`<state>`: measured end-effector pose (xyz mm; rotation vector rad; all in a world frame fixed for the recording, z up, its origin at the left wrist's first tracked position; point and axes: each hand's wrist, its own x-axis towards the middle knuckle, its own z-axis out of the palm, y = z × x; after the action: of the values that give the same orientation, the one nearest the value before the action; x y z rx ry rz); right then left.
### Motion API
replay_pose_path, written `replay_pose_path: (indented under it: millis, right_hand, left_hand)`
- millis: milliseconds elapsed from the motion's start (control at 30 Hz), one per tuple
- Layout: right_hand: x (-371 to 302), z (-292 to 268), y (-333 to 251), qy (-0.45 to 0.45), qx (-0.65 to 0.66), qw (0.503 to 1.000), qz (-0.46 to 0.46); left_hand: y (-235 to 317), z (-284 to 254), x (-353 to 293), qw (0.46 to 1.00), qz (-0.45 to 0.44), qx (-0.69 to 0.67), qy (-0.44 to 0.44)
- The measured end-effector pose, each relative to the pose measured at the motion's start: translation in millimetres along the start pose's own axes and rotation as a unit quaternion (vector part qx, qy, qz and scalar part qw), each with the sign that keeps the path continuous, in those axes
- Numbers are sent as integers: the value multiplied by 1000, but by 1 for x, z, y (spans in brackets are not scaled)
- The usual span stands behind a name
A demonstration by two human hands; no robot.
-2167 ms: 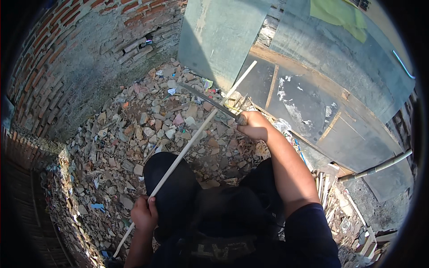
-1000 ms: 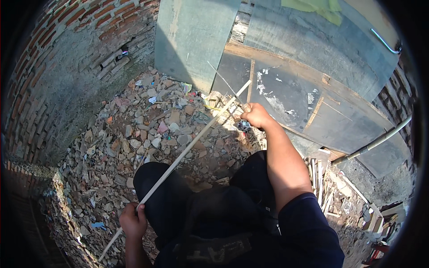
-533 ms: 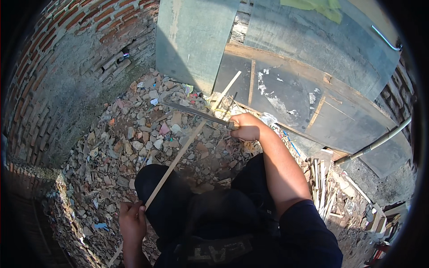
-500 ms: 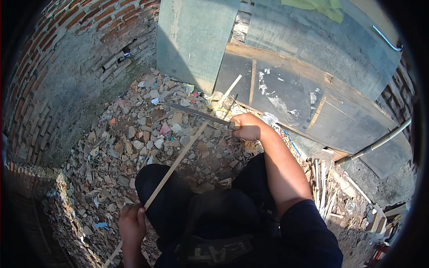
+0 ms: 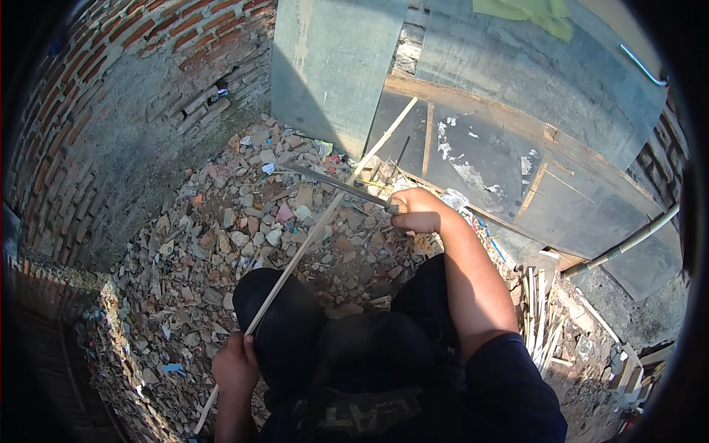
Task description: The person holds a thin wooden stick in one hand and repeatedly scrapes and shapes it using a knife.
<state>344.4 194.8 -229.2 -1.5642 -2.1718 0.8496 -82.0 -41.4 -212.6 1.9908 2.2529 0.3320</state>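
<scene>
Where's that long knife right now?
In the head view, the long knife is just above the picture's centre: the right hand grips its handle, and its blade points left, crossing the pale stick with rubble beyond.

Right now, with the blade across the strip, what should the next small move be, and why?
Probably a short slide of the long knife along the pale strip, away from the left grip: the right grip holds the knife across the strip's farther stretch, while the left grip holds its nearer part and could steady it.
</scene>
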Motion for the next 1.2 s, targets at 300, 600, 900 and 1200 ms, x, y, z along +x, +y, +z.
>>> replay_pose_path:
  millis: [300,600,900,1200]
  right_hand:
    - [5,14,-5,-11,-12,996,-83]
    - [17,19,2,-35,-1,999,35]
    - [21,17,-7,-100,19,992,78]
    - [24,19,2,-76,68,992,75]
  left_hand:
    - [19,-2,6,977,-1,-208,38]
    - [-16,3,6,999,-23,-34,-19]
    - [-7,18,8,999,9,-11,32]
    - [-12,14,14,996,23,-88,-5]
